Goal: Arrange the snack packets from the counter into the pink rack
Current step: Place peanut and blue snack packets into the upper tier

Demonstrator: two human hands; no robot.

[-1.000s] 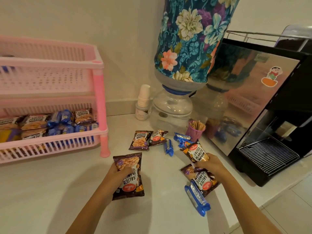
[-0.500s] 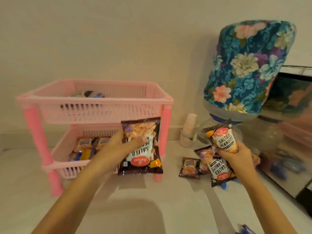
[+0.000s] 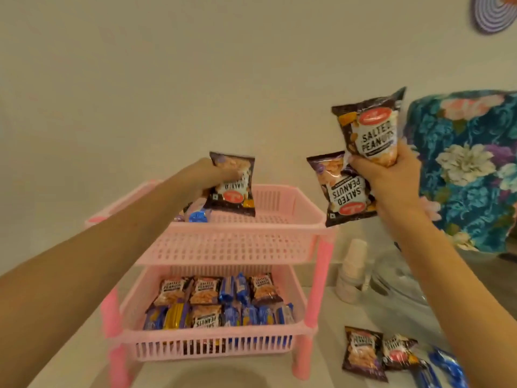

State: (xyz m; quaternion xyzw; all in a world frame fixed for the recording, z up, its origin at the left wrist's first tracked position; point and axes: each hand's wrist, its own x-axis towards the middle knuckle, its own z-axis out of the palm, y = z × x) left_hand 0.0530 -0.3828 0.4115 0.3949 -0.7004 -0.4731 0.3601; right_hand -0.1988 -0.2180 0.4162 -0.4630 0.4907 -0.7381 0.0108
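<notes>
Peanut packet held over the top tier of the pink rack (image 3: 232,242)

One packet (image 3: 233,186), long axis upright, is gripped by the left hand (image 3: 207,177) directly above the tier, apparently not yet resting; two further packets (image 3: 361,163) are clutched in the right hand's fingers (image 3: 363,168), beside the rack's right edge.

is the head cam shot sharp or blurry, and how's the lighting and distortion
Head view: warm, dim, yellowish light. The whole frame is soft, and the paper cups and the counter packets look smeared. "Salted peanuts" is still readable on the packets in the right hand. The packet in the left hand is blurrier. Wide-angle stretch enlarges the forearms, and the pink rack looks tilted.
</notes>
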